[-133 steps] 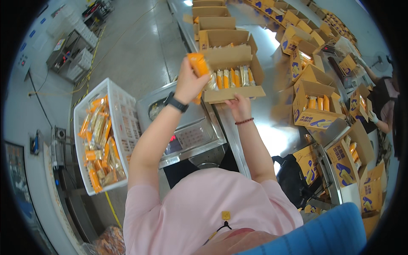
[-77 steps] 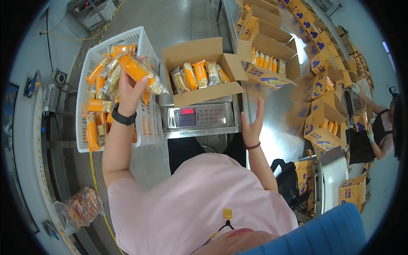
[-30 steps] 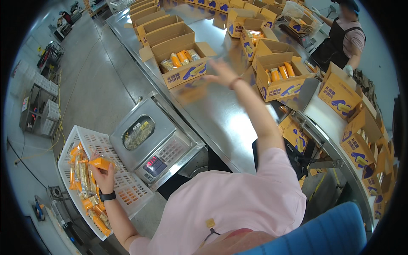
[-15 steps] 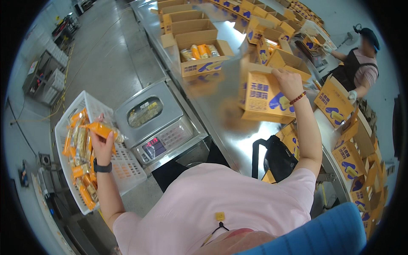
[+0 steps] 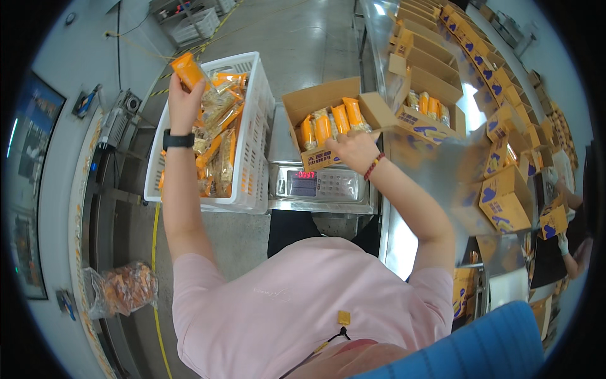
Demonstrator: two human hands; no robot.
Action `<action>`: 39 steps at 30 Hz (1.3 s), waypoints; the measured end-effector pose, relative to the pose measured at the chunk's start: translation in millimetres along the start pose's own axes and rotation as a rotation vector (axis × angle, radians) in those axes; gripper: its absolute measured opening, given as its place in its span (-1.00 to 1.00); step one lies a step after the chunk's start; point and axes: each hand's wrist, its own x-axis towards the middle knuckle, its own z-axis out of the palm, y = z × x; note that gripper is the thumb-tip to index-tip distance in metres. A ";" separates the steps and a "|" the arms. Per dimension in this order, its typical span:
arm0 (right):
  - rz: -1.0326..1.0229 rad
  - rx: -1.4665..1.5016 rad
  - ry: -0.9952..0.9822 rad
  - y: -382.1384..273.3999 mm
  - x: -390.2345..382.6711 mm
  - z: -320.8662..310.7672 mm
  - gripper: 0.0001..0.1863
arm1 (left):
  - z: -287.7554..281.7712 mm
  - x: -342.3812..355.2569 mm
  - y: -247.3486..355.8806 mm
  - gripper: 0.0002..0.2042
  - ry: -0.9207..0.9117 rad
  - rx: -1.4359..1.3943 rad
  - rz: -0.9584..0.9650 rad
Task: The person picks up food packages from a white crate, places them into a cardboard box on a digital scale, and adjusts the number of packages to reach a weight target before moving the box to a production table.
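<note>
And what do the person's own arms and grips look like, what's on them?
Short, pale pink sleeves leave the forearms bare. The left grip has a black watch-like band at its wrist; the right grip has a thin reddish bracelet. Neither wears a glove.

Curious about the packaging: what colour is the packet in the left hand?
The packet in the left hand is mostly orange; the head view shows it.

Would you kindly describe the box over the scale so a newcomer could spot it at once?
Start from the big white crate on the left; just right of it is a silver scale with a red display. Over the scale is an open cardboard box holding orange packets. Unlike the similar boxes on the metal table, it is gripped by the person's right hand.
</note>
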 end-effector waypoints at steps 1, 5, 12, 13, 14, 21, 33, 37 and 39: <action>0.013 0.033 0.129 1.3 1.8 -2.7 -0.77 | -5.2 13.1 -15.3 -0.62 0.012 0.181 0.065; 0.069 0.116 0.587 -5.1 -16.4 -22.6 -0.68 | -9.9 58.3 -69.2 -0.54 -0.124 0.751 0.088; 0.464 0.348 0.704 3.9 -88.2 -8.7 -0.66 | 64.1 57.0 -115.8 -0.02 -0.792 1.021 -0.403; 0.540 0.411 0.722 4.1 -95.8 -1.2 -0.67 | 57.3 61.2 -107.7 -0.07 -0.792 1.028 -0.399; 0.605 0.476 0.695 6.4 -108.6 8.8 -0.56 | 48.8 73.4 -121.2 -0.10 -0.827 0.838 -0.312; 1.258 1.692 1.171 9.1 -100.9 44.4 -0.24 | 66.9 73.4 -43.5 -0.37 -0.485 0.489 0.424; 0.925 2.707 0.518 -6.6 -27.2 67.1 -0.54 | 221.4 -55.2 73.5 -0.43 -1.325 0.704 0.871; 0.730 2.605 0.736 -9.3 -44.8 66.1 -0.62 | 218.7 -64.9 103.0 -0.45 -1.444 0.687 0.920; 0.771 2.571 0.885 -8.3 -74.6 43.7 -0.64 | 196.8 -57.9 131.9 -0.46 -1.010 0.296 1.096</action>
